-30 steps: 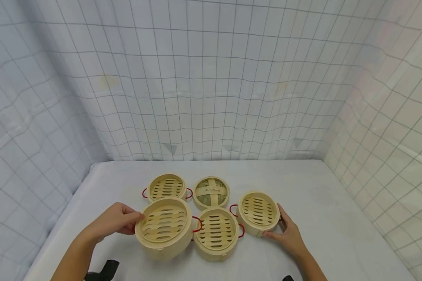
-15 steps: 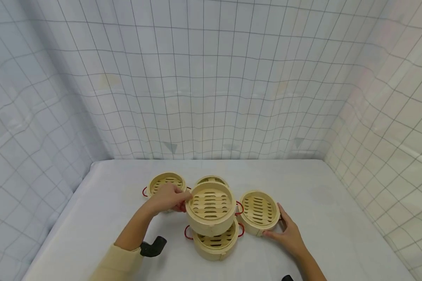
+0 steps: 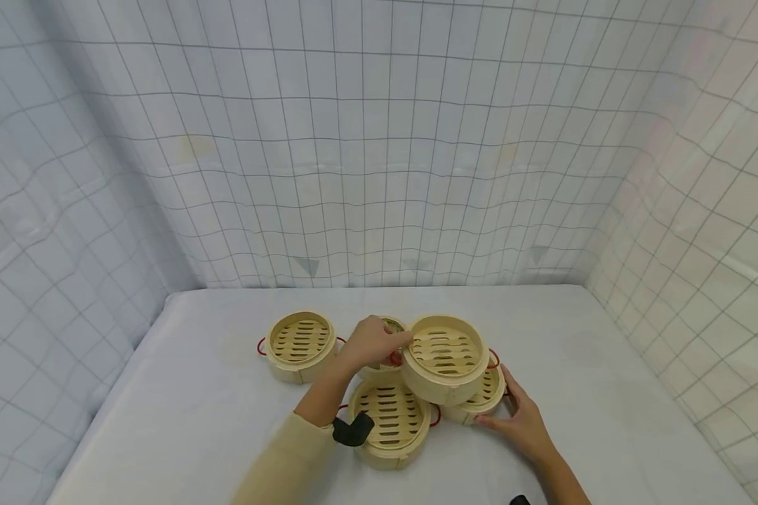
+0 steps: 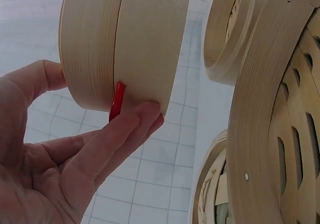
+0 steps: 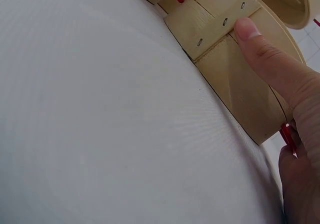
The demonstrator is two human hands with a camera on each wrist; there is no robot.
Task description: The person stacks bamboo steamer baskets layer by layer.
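Observation:
My left hand (image 3: 375, 341) grips a bamboo steamer basket (image 3: 445, 354) by its left side, with the thumb at the rim. In the left wrist view, its fingers press the wall beside a red handle (image 4: 117, 100). This basket is raised and overlaps a second steamer basket (image 3: 491, 389) in the head view, hiding much of its slatted floor. My right hand (image 3: 523, 423) holds that lower basket from the right where it stands on the table. The right wrist view shows the right thumb (image 5: 265, 51) against its stapled wall.
Another steamer basket (image 3: 388, 417) stands at front middle and one more (image 3: 300, 344) at back left, both with red handles. A woven lid (image 3: 393, 324) at back middle is partly behind my left hand. White table (image 3: 606, 393), with gridded white cloth (image 3: 379, 175) around it.
My left hand has carried its basket from the left, across the front middle basket, to over the right one. The right hand has stayed on its basket.

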